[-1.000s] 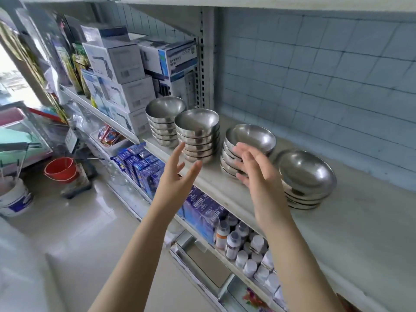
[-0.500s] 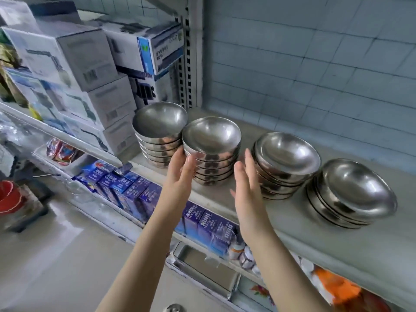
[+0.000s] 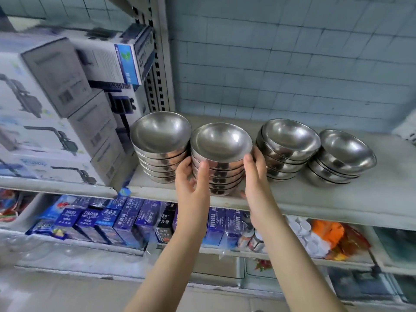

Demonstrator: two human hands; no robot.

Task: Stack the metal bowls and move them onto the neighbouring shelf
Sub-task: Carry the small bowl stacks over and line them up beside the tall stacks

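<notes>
- At the middle of the view, the left hand [image 3: 191, 183] and right hand [image 3: 255, 183] are apart, with the held stack of metal bowls [image 3: 221, 158] clasped between them.
- Left hand: the thumb lies up the front of the stack and the fingers curl round its 9 o'clock side.
- Right hand: the fingers stand against the 3 o'clock side, and the thumb tucks in near the base.
- The held stack is near the front edge of a pale shelf [image 3: 304, 199]. I cannot tell whether it is lifted clear.
- Just beside it at 9 o'clock is the leftmost stack [image 3: 161, 140], standing upright.
- At 3 o'clock is the third stack [image 3: 289, 143], behind the right hand's fingers. Further out is the fourth stack [image 3: 344, 154]. Both lean.
- Further out at 9 o'clock, past a slotted metal upright [image 3: 162, 64], white cardboard boxes [image 3: 56, 97] fill the neighbouring shelf.
- At 12 o'clock is a blue-grey tiled wall [image 3: 292, 64].
- At 7 o'clock, one shelf lower, is a row of blue cartons [image 3: 112, 219].
- At 4 o'clock are white-capped bottles [image 3: 308, 235].
</notes>
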